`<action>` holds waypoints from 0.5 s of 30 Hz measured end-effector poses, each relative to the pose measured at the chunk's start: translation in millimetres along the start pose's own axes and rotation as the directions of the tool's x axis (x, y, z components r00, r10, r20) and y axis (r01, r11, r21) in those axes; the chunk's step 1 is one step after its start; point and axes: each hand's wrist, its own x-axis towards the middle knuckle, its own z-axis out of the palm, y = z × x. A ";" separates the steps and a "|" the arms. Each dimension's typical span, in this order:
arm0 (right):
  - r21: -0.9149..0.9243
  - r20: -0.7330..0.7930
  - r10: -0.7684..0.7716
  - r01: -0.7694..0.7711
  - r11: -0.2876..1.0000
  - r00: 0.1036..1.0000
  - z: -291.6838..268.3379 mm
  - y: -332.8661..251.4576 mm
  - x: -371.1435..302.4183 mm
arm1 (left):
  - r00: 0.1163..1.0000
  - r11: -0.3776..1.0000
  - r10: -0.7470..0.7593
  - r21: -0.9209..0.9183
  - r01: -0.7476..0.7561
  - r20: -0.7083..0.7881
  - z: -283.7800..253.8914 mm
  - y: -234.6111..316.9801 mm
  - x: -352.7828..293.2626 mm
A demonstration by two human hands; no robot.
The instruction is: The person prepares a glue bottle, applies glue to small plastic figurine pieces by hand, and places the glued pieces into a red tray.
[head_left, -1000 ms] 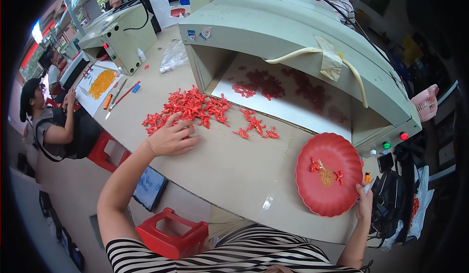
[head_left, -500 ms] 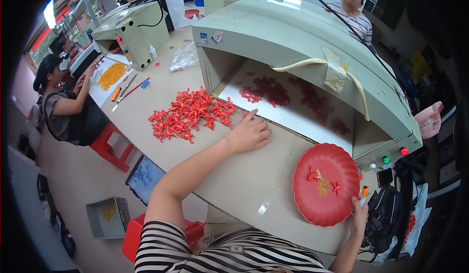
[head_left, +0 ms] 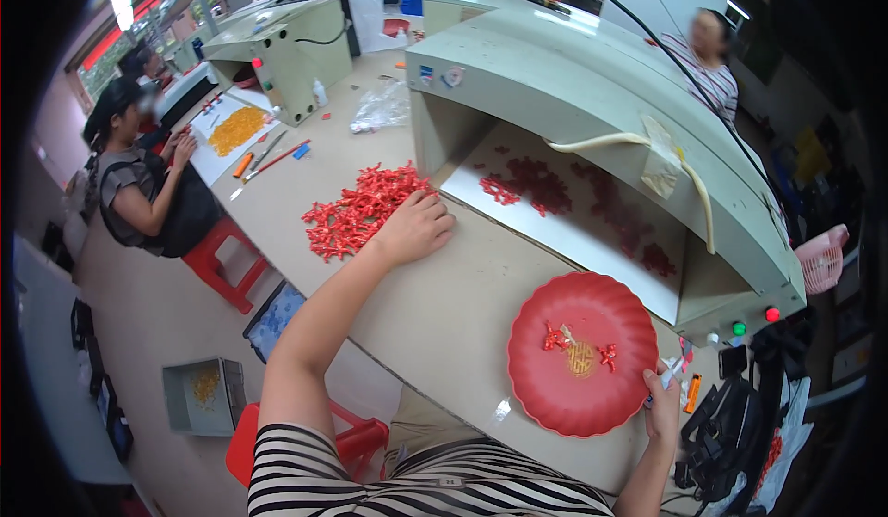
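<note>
My left hand (head_left: 414, 227) rests palm down on the beige table (head_left: 435, 304), fingers curled over the right edge of a pile of small red plastic parts (head_left: 356, 212). My right hand (head_left: 662, 404) grips the near right rim of a round red plate (head_left: 583, 350). Two red parts and a small yellow mesh piece lie on the plate. More red parts (head_left: 546, 184) are spread on the metal floor inside a pale green hooded machine (head_left: 592, 101) just behind my left hand.
Another person sits at the table's left end by a red stool (head_left: 217, 263) and a sheet of yellow parts (head_left: 236, 129). A second green machine (head_left: 287, 41) stands at the back. Someone in a striped shirt stands behind the hood. A grey box (head_left: 199, 395) sits on the floor.
My left hand has slid right from the middle of the red pile to its right edge near the machine's opening. The view has shifted left. My right hand stays on the plate.
</note>
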 end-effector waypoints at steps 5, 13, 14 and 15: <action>-0.032 0.097 0.013 -0.010 0.999 0.995 49.3 3.6 15.2 | 1.000 0.998 0.017 0.061 -0.016 -0.015 8.6 -24.2 -8.8; 0.016 0.225 0.023 -0.028 0.999 0.974 113.7 5.6 33.6 | 0.934 0.978 -0.201 -0.110 0.176 -0.295 -32.6 2.4 -5.5; -0.002 0.223 0.042 -0.042 0.999 0.974 119.9 7.0 36.2 | 0.933 0.978 -0.197 -0.120 0.168 -0.301 -50.6 16.0 -4.1; -0.006 0.236 0.035 -0.035 0.999 0.971 129.8 7.6 37.3 | 0.872 0.885 -0.382 -0.392 0.250 -0.306 -71.7 31.4 -5.3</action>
